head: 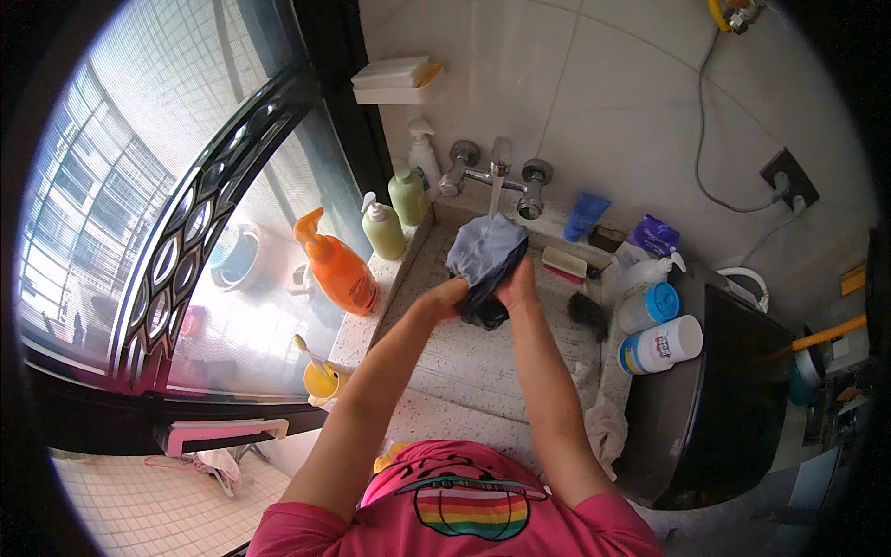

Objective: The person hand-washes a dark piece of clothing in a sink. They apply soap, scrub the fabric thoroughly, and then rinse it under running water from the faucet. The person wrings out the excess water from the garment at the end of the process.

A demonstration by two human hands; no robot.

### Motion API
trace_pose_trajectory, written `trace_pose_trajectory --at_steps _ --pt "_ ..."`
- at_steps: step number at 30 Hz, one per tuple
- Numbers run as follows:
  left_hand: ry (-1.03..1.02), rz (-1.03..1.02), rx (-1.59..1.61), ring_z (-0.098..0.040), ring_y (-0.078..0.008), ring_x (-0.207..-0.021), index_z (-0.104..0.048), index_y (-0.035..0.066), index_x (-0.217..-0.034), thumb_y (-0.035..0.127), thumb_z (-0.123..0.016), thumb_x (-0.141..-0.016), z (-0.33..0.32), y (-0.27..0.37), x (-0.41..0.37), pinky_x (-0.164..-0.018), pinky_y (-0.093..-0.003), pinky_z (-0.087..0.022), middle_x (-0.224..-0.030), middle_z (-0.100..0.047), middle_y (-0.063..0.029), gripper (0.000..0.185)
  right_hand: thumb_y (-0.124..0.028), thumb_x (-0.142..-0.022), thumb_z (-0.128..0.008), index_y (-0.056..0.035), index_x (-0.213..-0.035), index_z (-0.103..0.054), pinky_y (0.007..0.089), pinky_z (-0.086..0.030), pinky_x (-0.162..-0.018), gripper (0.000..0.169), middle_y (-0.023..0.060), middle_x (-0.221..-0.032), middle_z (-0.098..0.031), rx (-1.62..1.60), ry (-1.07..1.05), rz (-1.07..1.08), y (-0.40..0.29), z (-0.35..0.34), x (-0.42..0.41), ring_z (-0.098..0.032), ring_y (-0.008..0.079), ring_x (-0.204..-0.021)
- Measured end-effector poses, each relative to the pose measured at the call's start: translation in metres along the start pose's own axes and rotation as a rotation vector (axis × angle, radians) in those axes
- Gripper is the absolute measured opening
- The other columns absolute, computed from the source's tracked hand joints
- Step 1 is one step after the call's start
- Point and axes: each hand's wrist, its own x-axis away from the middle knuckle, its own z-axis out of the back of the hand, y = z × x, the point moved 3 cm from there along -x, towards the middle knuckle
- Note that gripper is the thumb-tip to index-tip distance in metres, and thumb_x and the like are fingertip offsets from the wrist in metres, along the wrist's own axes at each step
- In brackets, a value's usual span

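Both my hands hold up a bunched, wet cloth point(485, 250), grey-blue on top with a dark part hanging beneath. Water runs onto it from the chrome wall faucet point(500, 163). My left hand point(447, 296) grips the cloth's lower left side. On its right side, my right hand point(517, 282) has hold of it, with fingers partly hidden by the fabric. Below lies the speckled stone sink point(459, 369) with a ribbed washing slope. A scrub brush point(564, 263) and a dark bristly clump point(585, 310) rest at the sink's right side.
An orange pump bottle point(341, 268), green bottles point(383, 226) and a yellow cup point(324, 381) line the left ledge. Along the right stand a blue tube point(586, 216), a blue-lidded jar point(651, 306) and a white canister point(661, 346). A rag point(605, 432) drapes over the front right edge.
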Motion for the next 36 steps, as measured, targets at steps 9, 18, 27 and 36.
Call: trace_pose_trajectory --at_steps 9,18,27,36 --pt "-0.279 -0.407 0.297 -0.047 -0.0225 -0.112 -0.049 0.006 -0.118 0.030 -0.051 -0.086 0.015 0.069 0.023 -0.099 -0.0399 -0.034 -0.121 -0.051 -0.0080 0.040 -0.024 -0.087 -0.051 0.0041 -0.072 -0.050 0.0324 -0.033 -0.053 0.031 0.0041 -0.061 -0.049 1.486 0.202 0.251 -0.052 0.072 0.010 -0.042 0.0122 -0.058" --pt "-0.327 -0.393 0.510 -0.048 -0.0246 -0.110 -0.050 0.005 -0.116 0.035 -0.045 -0.087 -0.026 0.074 0.033 -0.097 -0.0397 -0.036 -0.120 -0.052 -0.0096 0.042 -0.017 -0.086 -0.053 0.0002 -0.088 -0.059 0.0263 -0.048 -0.053 0.019 0.0089 -0.075 -0.062 1.005 0.009 -0.110 -0.065 0.033 0.033 -0.061 0.0146 -0.064" --pt "-0.566 -0.482 0.905 -0.049 -0.0235 -0.108 -0.051 0.009 -0.114 0.033 -0.037 -0.087 -0.046 0.066 0.022 -0.096 -0.0362 -0.036 -0.116 -0.053 -0.0085 0.039 -0.016 -0.085 -0.054 0.0002 -0.088 -0.058 0.0294 -0.052 -0.066 0.017 0.0121 -0.080 -0.062 0.499 0.298 0.181 0.019 0.018 -0.091 -0.062 0.0209 -0.072" --pt "-0.277 0.080 -0.302 -0.056 -0.0207 -0.098 -0.055 0.003 -0.104 0.028 -0.046 -0.087 -0.022 0.118 0.031 -0.090 -0.0336 -0.043 -0.107 -0.059 -0.0078 0.032 -0.028 -0.085 -0.054 -0.0025 -0.110 -0.059 0.0265 -0.043 -0.079 0.036 0.0040 -0.098 -0.061 1.012 -0.294 -0.366 -0.047 0.015 -0.036 -0.055 0.0129 -0.087"
